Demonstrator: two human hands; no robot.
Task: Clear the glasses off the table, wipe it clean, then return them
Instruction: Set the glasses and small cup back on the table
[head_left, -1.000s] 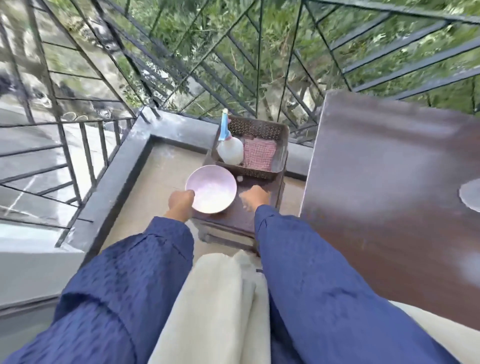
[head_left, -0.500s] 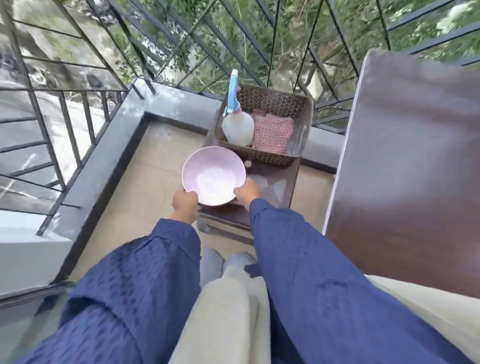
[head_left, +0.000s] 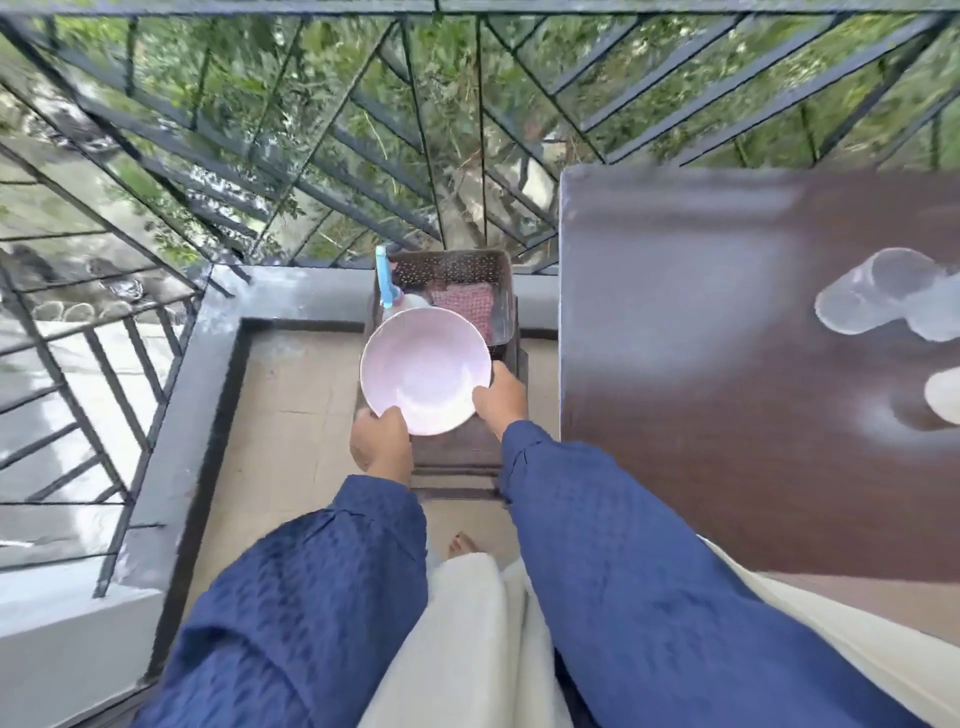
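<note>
I hold a pale pink bowl (head_left: 425, 368) in the air with both hands. My left hand (head_left: 381, 441) grips its near left rim and my right hand (head_left: 500, 397) grips its right rim. The bowl hangs above a low dark stool (head_left: 457, 452). To the right lies the dark brown table (head_left: 727, 374). Two clear glasses (head_left: 878, 296) stand blurred near its right edge, and a pale round thing (head_left: 943, 397) shows at the frame's edge.
A brown perforated basket (head_left: 501, 291) on the stool holds a spray bottle with a blue head (head_left: 385, 278) and a red checked cloth (head_left: 467, 301). A black metal railing (head_left: 311, 156) and a grey ledge (head_left: 208, 364) close the balcony. My bare foot (head_left: 461, 544) stands on the tiled floor.
Both hands have lifted the pink bowl off the stool and raised it. My view has swung right, bringing the glasses on the table into sight.
</note>
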